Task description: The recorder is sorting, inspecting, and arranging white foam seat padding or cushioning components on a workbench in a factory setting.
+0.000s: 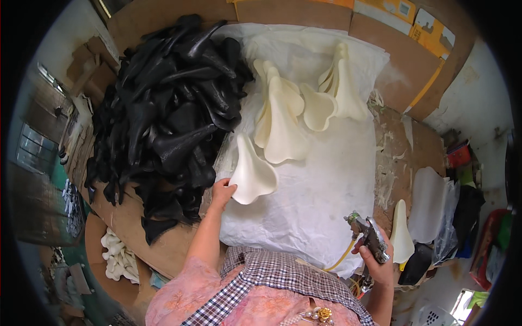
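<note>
My left hand [222, 193] is closed on the lower left edge of a cream, bicycle-saddle-shaped pad [251, 174], thumb on its surface. The pad's narrow end points away from me over a white sheet [331, 179]. In my right hand [376, 263], to the right over the sheet's near edge, is a spray gun [371, 236], fingers wrapped round its grip. A thin yellow hose [343, 256] hangs from it. Beyond the held pad lie overlapping cream pads [283, 127], with another single pad [318, 108] and a further stack [345, 89] to their right.
A large heap of black saddle-shaped pieces [163, 108] covers the table's left side. Cardboard [304, 15] walls the back. At lower left stands a round bin [100, 239] with cream pieces. A cream pad [401, 233] and a black piece [417, 263] sit at right.
</note>
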Action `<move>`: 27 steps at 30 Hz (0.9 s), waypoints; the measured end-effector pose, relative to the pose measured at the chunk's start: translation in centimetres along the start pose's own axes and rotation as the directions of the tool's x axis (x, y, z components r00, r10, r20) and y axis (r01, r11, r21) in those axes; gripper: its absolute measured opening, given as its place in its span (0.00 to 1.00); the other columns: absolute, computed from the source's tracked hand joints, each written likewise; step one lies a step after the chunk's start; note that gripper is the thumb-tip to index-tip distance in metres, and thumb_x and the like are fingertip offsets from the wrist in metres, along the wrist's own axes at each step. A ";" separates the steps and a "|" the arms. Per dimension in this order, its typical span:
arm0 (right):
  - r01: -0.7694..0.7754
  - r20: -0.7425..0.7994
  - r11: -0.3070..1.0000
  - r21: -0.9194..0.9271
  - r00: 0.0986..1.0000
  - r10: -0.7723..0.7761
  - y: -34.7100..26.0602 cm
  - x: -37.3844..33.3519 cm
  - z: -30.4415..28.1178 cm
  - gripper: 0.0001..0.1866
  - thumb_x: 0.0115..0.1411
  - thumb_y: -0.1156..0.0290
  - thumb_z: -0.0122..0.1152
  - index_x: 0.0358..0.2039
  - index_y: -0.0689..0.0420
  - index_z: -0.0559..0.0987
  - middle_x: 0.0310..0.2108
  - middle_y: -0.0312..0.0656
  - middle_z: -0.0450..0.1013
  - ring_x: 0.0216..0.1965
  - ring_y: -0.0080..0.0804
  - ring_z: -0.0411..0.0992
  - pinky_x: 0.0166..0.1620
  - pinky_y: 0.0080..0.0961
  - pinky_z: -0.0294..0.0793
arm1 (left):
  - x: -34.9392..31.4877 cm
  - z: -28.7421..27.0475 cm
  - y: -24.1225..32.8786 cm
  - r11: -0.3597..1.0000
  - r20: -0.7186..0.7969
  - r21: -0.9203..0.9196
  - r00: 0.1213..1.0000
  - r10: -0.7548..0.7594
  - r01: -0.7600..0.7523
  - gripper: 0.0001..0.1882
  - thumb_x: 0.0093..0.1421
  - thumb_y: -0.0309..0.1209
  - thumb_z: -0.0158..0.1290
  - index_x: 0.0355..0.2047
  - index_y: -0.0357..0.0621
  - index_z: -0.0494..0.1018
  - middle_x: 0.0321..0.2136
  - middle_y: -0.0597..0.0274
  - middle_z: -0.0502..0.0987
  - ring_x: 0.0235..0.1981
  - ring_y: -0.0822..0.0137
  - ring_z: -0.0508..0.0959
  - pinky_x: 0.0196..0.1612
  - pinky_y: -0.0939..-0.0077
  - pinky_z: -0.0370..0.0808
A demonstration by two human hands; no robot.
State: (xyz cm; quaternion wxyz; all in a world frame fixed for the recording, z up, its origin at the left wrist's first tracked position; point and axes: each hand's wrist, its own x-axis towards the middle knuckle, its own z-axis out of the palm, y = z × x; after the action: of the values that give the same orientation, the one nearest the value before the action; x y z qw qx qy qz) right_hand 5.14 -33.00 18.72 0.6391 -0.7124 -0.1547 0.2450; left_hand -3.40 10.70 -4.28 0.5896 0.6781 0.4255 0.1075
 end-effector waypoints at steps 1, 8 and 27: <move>0.047 -0.009 0.999 -0.018 0.999 -0.047 0.0 0.2 -0.4 0.30 0.54 0.77 0.60 0.57 0.65 0.62 0.33 0.43 0.72 0.33 0.26 0.72 0.38 0.23 0.74 | -0.1 0.8 0.1 0.998 -0.007 -0.058 1.000 0.000 0.000 0.13 0.53 0.25 0.56 0.40 0.36 0.75 0.31 0.64 0.76 0.28 0.73 0.75 0.31 0.77 0.73; 0.093 -0.049 0.995 -0.042 0.994 -0.095 0.9 1.6 -2.9 0.30 0.55 0.74 0.60 0.57 0.64 0.61 0.34 0.43 0.72 0.34 0.28 0.72 0.41 0.26 0.72 | 2.2 6.2 6.5 0.850 -0.123 -0.394 0.937 0.327 -0.349 0.17 0.56 0.20 0.51 0.47 0.34 0.70 0.39 0.62 0.75 0.39 0.74 0.73 0.44 0.81 0.69; 0.057 0.031 0.998 -0.027 0.998 -0.057 -1.0 6.8 1.7 0.30 0.54 0.76 0.61 0.57 0.63 0.64 0.33 0.42 0.73 0.32 0.25 0.73 0.37 0.23 0.74 | -2.7 -5.9 0.7 0.874 0.093 0.454 0.985 0.145 -0.172 0.21 0.52 0.37 0.54 0.43 0.35 0.73 0.49 0.44 0.70 0.49 0.53 0.72 0.52 0.67 0.67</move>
State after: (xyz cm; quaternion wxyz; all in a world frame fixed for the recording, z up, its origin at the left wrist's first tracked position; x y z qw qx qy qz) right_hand 9.94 -27.79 18.57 0.6334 -0.7128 -0.1881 0.2353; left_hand -8.58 13.00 -1.04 0.4127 0.8339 0.3650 0.0324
